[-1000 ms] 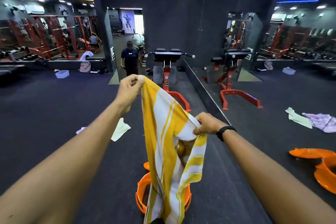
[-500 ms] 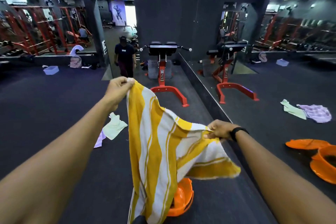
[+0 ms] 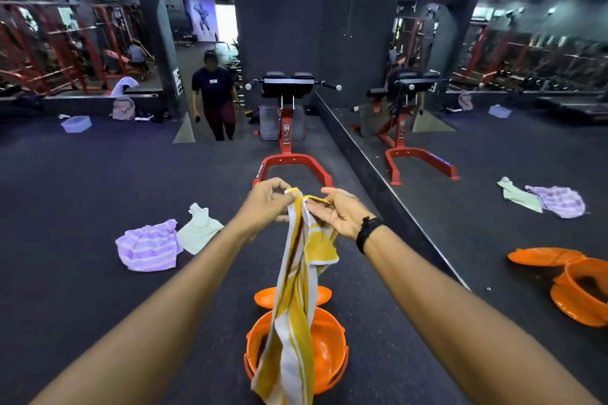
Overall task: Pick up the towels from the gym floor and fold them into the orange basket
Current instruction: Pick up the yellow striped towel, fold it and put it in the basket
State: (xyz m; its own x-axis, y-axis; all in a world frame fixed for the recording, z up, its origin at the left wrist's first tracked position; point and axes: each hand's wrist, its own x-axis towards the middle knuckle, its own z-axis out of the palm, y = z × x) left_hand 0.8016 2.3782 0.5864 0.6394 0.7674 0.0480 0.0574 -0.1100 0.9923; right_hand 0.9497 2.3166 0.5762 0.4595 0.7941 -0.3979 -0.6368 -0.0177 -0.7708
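A yellow and white striped towel [image 3: 292, 312] hangs lengthwise from both my hands, which meet at its top corners. My left hand [image 3: 266, 204] pinches one corner and my right hand [image 3: 339, 214] holds the other beside it. The towel's lower end drapes over the orange basket [image 3: 329, 352] standing on the floor below. The basket's orange lid [image 3: 263, 296] lies flat just behind it. On the floor to the left lie a purple striped towel [image 3: 149, 250] and a pale green towel [image 3: 200, 228], touching each other.
A red and black exercise machine [image 3: 289, 128] stands ahead. A mirror wall [image 3: 493, 148] runs along the right, with its base ledge close to my right arm. A person [image 3: 215, 95] walks toward me from the doorway. A pale tub [image 3: 76, 123] sits far left.
My hands have come together, bringing the towel's two top corners side by side. The towel went from spread wide to hanging doubled and narrow over the basket. The person has walked nearer.
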